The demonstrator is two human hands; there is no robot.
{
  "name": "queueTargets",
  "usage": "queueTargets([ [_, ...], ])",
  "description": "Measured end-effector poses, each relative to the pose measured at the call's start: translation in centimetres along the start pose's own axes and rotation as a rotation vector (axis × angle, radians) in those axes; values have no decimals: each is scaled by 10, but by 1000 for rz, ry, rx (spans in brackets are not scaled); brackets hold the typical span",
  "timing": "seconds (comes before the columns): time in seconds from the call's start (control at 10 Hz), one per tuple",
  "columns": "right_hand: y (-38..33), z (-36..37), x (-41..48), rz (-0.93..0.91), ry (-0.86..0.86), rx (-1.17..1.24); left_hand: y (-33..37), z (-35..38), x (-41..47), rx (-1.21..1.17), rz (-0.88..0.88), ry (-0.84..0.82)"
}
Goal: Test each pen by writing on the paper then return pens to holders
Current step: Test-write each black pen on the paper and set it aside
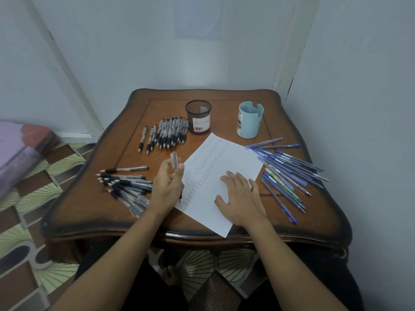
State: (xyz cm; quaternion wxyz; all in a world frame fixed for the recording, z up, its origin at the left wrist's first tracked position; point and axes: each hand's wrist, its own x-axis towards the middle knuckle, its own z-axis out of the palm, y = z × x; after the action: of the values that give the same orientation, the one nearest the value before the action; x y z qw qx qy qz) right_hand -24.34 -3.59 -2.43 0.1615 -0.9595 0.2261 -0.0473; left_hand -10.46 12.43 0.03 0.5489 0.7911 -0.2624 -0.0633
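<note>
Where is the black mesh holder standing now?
In the head view, the black mesh holder stands at the far side of the table, left of the light blue cup, beside a row of black pens.

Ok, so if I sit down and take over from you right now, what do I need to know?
Left hand grips a black pen, tip on the paper. Right hand lies flat on the paper.
A row of black pens lies by the mesh holder, a pile of black pens at the table's left. Blue pens spread at the right, near the blue holder.
Done: columns of test words fill the paper's left part.
Left: no pens show in either holder; all must go back.
</note>
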Motion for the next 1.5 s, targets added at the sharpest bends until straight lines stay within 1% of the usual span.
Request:
queueTargets([
  [0.1, 0, -1, 0, 0, 1, 5, 2, 2, 1, 3, 14, -14],
  [0.2, 0, -1, 0, 3, 1, 2, 8, 1, 8, -10, 54, 6],
  [0.4, 0, 1, 1, -2, 8, 8, 17, -20, 47, 66, 13, 89],
  [0.5, 0, 1, 1, -1, 7, 6, 9, -33, 78, 237, -45, 183],
  [0.6, -1, 0, 1, -2, 13, 11, -6, -43, 107, 389, -196, 180],
  [0.7, 0, 0, 1, 1, 8, 8, -10, -46, 122, 485, -338, 129],
  [0.8, 0, 0, 1, 2, 14, 12, -7, -42, 128, 566, -391, 134],
  [0.9, 0, 0, 2, 2, 11, 7, -12, -38, 134, 569, -389, 220],
  [1.0, -1, 0, 1, -1, 16, 22, -19, -39, 139, 527, -328, 255],
  [1.2, 0, -1, 1, 4, 2, 8, -25, -46, 132, 464, -179, 256],
  [1.3, -1, -2, 1, 2, 7, 17, -26, -53, 121, 486, -147, 263],
  [1.4, -2, -3, 0, 7, -8, 12, -28, -62, 106, 640, -205, 216],
  [1.5, -2, -4, 0, 10, -12, 12, -27, -67, 94, 798, -316, 161],
])
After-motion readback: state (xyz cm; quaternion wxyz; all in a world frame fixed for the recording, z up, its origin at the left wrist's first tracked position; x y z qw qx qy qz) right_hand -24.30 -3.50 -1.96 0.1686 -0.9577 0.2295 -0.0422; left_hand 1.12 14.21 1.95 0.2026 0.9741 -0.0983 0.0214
